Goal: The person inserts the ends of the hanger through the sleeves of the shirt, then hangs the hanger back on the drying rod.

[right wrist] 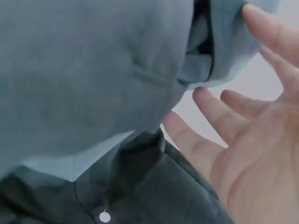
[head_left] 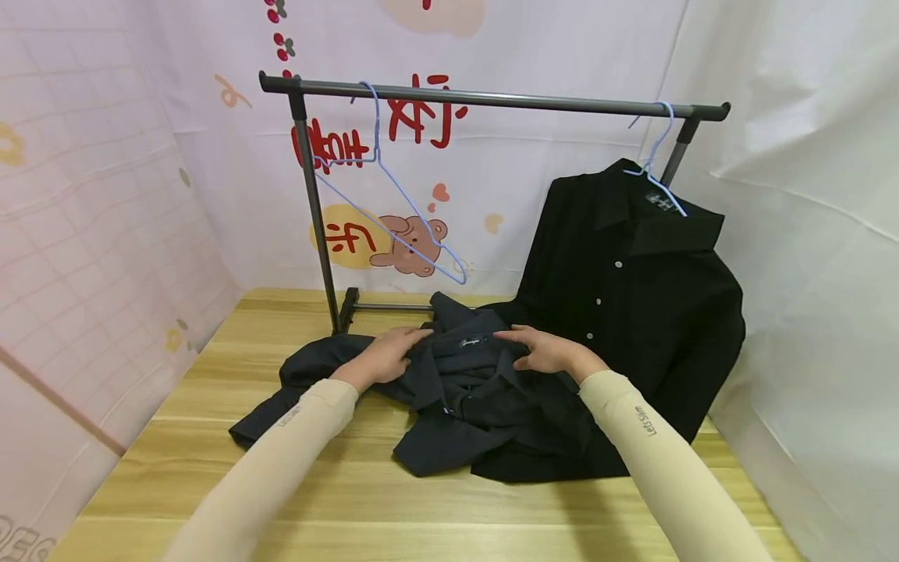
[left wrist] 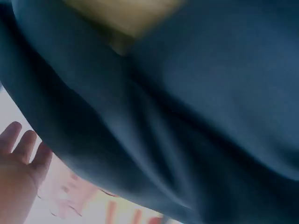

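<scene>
A dark, crumpled shirt (head_left: 449, 445) lies on the table, its collar and neck label facing up. My left hand (head_left: 385, 355) is at the left side of the collar, fingers stretched toward the label. From the opposite side, my right hand (head_left: 551, 350) reaches in with fingers extended. Dark cloth fills most of the left wrist view, and the left fingers (left wrist: 24, 147) show straight at its edge. In the right wrist view, spread fingers (right wrist: 219, 114) stand beside the shirt fabric (right wrist: 93, 84), with the thumb over its edge.
A grey metal clothes rack (head_left: 506, 100) stands behind the shirt. An empty blue hanger (head_left: 378, 152) hangs at its left. A black buttoned shirt (head_left: 562, 250) hangs from another blue hanger (head_left: 660, 140) at the right, close behind my right arm. White printed cloth (head_left: 506, 47) surrounds the wooden table (head_left: 351, 499).
</scene>
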Demonstrator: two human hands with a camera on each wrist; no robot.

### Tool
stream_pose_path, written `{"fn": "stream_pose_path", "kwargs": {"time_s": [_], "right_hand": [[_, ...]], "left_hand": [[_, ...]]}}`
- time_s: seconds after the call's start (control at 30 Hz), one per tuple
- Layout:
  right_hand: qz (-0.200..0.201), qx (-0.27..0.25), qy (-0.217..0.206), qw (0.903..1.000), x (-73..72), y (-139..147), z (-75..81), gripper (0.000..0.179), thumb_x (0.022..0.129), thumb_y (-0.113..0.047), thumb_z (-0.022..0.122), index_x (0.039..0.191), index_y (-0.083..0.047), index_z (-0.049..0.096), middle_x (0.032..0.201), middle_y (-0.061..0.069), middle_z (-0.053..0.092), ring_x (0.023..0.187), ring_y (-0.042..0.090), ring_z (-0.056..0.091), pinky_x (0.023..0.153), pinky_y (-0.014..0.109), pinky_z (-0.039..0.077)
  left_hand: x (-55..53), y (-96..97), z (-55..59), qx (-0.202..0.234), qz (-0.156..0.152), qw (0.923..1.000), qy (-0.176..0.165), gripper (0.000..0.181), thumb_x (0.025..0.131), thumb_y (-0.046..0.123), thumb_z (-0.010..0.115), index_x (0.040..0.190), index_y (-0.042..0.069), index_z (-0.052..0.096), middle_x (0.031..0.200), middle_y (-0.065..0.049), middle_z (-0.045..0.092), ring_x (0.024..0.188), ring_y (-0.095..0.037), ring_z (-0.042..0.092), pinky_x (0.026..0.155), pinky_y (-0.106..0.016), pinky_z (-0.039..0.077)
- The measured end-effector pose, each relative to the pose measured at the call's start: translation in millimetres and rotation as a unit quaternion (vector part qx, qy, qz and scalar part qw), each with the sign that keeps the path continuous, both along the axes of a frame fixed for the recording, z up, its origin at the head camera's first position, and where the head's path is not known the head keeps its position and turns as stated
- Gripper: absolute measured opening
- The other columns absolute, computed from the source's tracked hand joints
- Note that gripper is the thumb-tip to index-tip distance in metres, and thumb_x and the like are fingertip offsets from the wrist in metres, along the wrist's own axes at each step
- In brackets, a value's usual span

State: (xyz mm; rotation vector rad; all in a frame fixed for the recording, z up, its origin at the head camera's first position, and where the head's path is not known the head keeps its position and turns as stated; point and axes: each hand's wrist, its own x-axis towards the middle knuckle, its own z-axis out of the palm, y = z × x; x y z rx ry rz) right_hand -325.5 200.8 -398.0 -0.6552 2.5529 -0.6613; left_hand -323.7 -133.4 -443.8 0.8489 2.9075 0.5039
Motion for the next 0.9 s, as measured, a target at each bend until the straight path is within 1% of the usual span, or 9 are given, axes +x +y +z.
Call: {"fn": "stream_pose_path", "kwargs": {"time_s": [0.07,0.17,0.37,0.5,0.6,0.67,0.73,0.8,0.9], "right_hand": [[0.005,0.020,0.006,0.9998,-0.4,-5,-3.3,0.053,0.099,-0.010,0.061,0.149,-0.013,0.046,0.161,0.026,0.013,0.144,0.046,0.021,0.112,0.060,0.025],[-0.003,0.031,0.025,0.9992,-1.1,-9,-6.8,0.038,0.097,-0.015,0.066,0.134,-0.014,0.060,0.153,0.024,0.031,0.136,0.041,0.036,0.109,0.057,0.032],[-0.048,-0.040,0.094,0.9936,-4.1,-18,-6.6,0.014,0.091,-0.019,0.074,0.102,-0.016,0.066,0.115,0.007,0.057,0.101,0.026,0.051,0.090,0.043,0.043],[-0.087,-0.103,0.148,0.9797,-5.6,-30,-1.8,0.018,0.090,-0.019,0.076,0.099,-0.014,0.062,0.108,0.007,0.057,0.098,0.026,0.050,0.086,0.042,0.042],[-0.122,-0.114,0.167,0.9716,-4.7,-41,-2.7,0.033,0.090,-0.019,0.076,0.116,-0.013,0.058,0.116,0.012,0.060,0.102,0.030,0.054,0.091,0.044,0.043],[-0.149,-0.096,0.176,0.9685,-3.4,-48,-7.0,0.048,0.090,-0.020,0.076,0.130,-0.012,0.051,0.123,0.015,0.060,0.107,0.031,0.057,0.094,0.047,0.044],[-0.168,-0.059,0.182,0.9670,-2.0,-54,-13.7,0.059,0.091,-0.022,0.075,0.140,-0.012,0.044,0.127,0.018,0.061,0.109,0.033,0.060,0.095,0.049,0.046],[-0.169,-0.005,0.191,0.9669,-0.7,-59,-21.0,0.062,0.092,-0.025,0.074,0.143,-0.009,0.043,0.126,0.019,0.062,0.108,0.034,0.062,0.092,0.050,0.048],[-0.157,0.064,0.196,0.9659,1.9,-61,-30.4,0.056,0.093,-0.028,0.072,0.139,-0.005,0.049,0.121,0.018,0.065,0.104,0.035,0.064,0.087,0.050,0.051]], "left_hand": [[0.5,11.2,-4.5,-0.021,-0.017,0.9996,-0.012,0.054,0.099,0.004,0.057,0.150,0.015,0.043,0.155,-0.022,0.033,0.142,-0.041,0.031,0.113,-0.056,0.026],[1.0,18.3,-8.3,-0.030,-0.015,0.9991,-0.026,0.035,0.100,0.012,0.060,0.134,0.018,0.059,0.149,-0.018,0.042,0.138,-0.038,0.038,0.112,-0.056,0.028],[-3.2,5.2,5.7,0.066,-0.006,0.9964,-0.052,0.005,0.097,0.019,0.067,0.101,0.016,0.067,0.113,-0.004,0.062,0.105,-0.026,0.058,0.092,-0.045,0.045],[-6.1,-6.5,24.5,0.196,0.033,0.9748,-0.100,0.005,0.096,0.015,0.067,0.099,0.011,0.065,0.106,-0.005,0.062,0.098,-0.025,0.056,0.084,-0.039,0.044],[-7.7,-8.1,32.9,0.269,0.059,0.9547,-0.113,0.015,0.096,0.011,0.066,0.109,0.006,0.060,0.108,-0.013,0.060,0.098,-0.030,0.054,0.085,-0.042,0.043],[-7.8,-5.4,32.8,0.288,0.077,0.9478,-0.112,0.027,0.097,0.010,0.065,0.122,0.005,0.055,0.120,-0.017,0.058,0.109,-0.034,0.054,0.091,-0.045,0.043],[-6.8,-1.1,27.1,0.281,0.103,0.9493,-0.097,0.040,0.097,0.011,0.065,0.134,0.008,0.050,0.132,-0.019,0.054,0.120,-0.035,0.052,0.097,-0.048,0.043],[-5.1,3.5,17.2,0.243,0.124,0.9598,-0.066,0.046,0.097,0.013,0.066,0.140,0.009,0.050,0.139,-0.018,0.053,0.126,-0.036,0.051,0.100,-0.051,0.043],[-1.0,9.1,-0.2,0.180,0.157,0.9708,-0.019,0.043,0.094,0.016,0.070,0.135,0.009,0.058,0.128,-0.017,0.061,0.116,-0.034,0.059,0.094,-0.049,0.048]]}}
